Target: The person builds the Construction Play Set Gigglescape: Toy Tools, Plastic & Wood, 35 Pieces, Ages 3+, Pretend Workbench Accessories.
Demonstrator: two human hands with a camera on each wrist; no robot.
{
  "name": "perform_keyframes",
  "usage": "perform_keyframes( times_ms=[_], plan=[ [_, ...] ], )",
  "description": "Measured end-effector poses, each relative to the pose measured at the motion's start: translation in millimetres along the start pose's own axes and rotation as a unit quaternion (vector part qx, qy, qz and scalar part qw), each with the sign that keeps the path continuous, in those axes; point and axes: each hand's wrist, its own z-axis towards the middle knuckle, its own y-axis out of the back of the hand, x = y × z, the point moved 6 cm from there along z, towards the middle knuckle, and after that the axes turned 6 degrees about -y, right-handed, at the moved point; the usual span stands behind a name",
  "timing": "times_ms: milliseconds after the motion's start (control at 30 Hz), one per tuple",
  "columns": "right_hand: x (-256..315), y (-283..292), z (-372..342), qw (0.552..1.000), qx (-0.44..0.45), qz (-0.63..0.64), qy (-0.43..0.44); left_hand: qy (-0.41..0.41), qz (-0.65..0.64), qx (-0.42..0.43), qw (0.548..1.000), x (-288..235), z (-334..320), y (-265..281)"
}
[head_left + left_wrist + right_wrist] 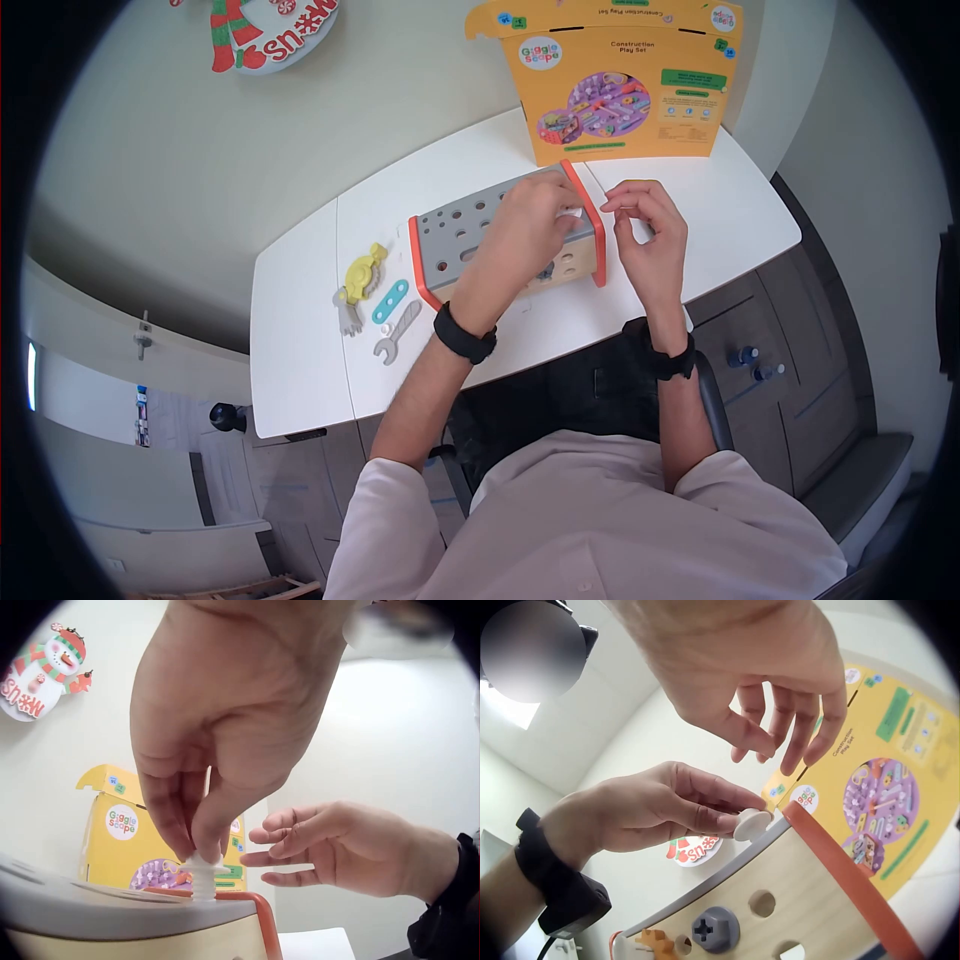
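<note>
My left hand [530, 222] pinches the head of a white plastic toy screw [203, 890] between thumb and fingertips. The threaded shank points down at the grey top of a toy workbench [470, 228], close to its red right end. In the right wrist view, the round white screw head [751, 825] overlaps the top edge of the bench. Just right of the bench, my right hand [655, 240] hangs in the air with fingers loosely bent and nothing in them. A grey cross-slotted bolt [715, 930] sits in the bench's wooden side panel.
Left of the bench lie a grey toy wrench [398, 332], a teal strip with holes [390, 301], a small white piece [387, 329] and a yellow toy piece [365, 270]. A yellow Construction Play Set box [625, 110] stands behind on the white table [300, 290].
</note>
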Motion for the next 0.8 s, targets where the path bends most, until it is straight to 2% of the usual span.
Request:
perform_keyframes(
  times_ms=[100,167,200,267,300,367,400,467,500,567,600,667,700,767,800],
  plan=[
    [1.4,1.9,1.2,1.0,0.002,-0.018,0.004,0.045,-0.074,0.04,0.995,10.1,0.8,-9.9],
    [0.6,2.4,0.8,1.0,0.0,-0.017,-0.003,0.022,-0.086,-0.078,0.993,8.6,1.1,-5.3],
    [-0.7,2.9,0.6,1.0,-0.002,-0.016,-0.011,0.022,-0.087,-0.078,0.993,10.1,-0.6,-7.0],
    [-4.1,4.8,-0.7,1.0,-0.004,-0.021,-0.022,0.066,0.08,-0.059,0.993,2.3,-2.2,0.6],
    [-6.1,5.8,-1.0,0.999,-0.006,-0.024,-0.032,0.066,0.079,-0.058,0.993,4.5,-2.6,0.8],
    [-8.2,7.5,-1.8,0.999,-0.003,-0.025,-0.035,0.035,0.067,0.011,0.997,9.0,0.4,-6.0],
    [-8.7,8.0,-1.3,0.999,0.0,-0.027,-0.037,0.034,0.067,0.01,0.997,11.7,1.6,-4.0],
    [-7.1,9.3,-0.8,0.999,-0.004,-0.029,-0.029,-0.017,-0.066,0.101,0.993,7.8,2.8,-14.0],
    [-6.2,10.0,-1.0,0.999,-0.007,-0.031,-0.023,-0.017,-0.066,0.101,0.993,8.0,2.8,-16.6],
    [-8.4,11.2,0.0,0.999,-0.006,-0.033,-0.024,-0.015,-0.076,0.003,0.997,7.5,4.4,-11.6],
    [-8.9,11.3,-0.4,0.999,-0.004,-0.034,-0.025,-0.013,-0.076,0.002,0.997,7.1,1.8,-13.0],
    [-5.9,11.8,-1.2,0.999,-0.001,-0.039,-0.028,-0.005,0.054,-0.055,0.997,4.0,-3.9,-5.5],
    [-4.9,12.1,-0.9,0.999,-0.001,-0.044,-0.031,-0.002,0.053,-0.059,0.997,3.7,-4.3,-5.0],
    [-8.7,10.9,-2.3,0.998,0.005,-0.043,-0.035,0.095,0.024,-0.003,0.995,14.4,-5.9,-11.1],
    [-10.3,10.6,-2.4,0.998,0.006,-0.04,-0.04,0.096,0.023,-0.007,0.995,15.1,-6.1,-9.0]
  ],
)
